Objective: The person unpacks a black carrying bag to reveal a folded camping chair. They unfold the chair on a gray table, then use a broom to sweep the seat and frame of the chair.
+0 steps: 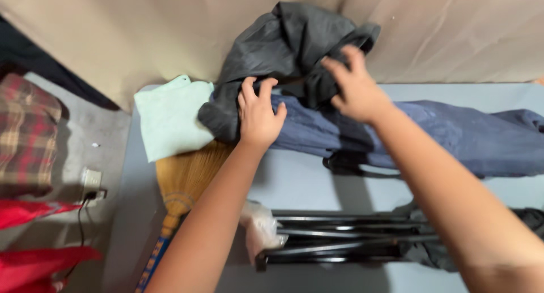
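- Near edge: black metal rack (340, 236), folded flat w/ bars running left-right; crumpled clear plastic bag (262, 225) at its left end, dark grey cloth (430, 250) bunched at its right end.
- Near left: straw broom (184, 182) lying on the pale blue surface (300, 180), head pointing far; red fabric (34, 259) at the near-left corner, plaid cloth (25, 131) beyond it, white plug adapter (90, 182) on the grey floor.
- Mid: left hand (258, 114) fingers spread apart, tips pressing on the dark grey jacket (294, 44) approx. where it meets the blue trousers (453, 134), which stretch off to the right.
- Mint green cloth (170, 117) just left of the jacket, partly under it.
- Farther: right hand (354, 83) fingers curled, pinching a fold of the jacket.
- Far: jacket heaped vs. the beige wall (141, 27).
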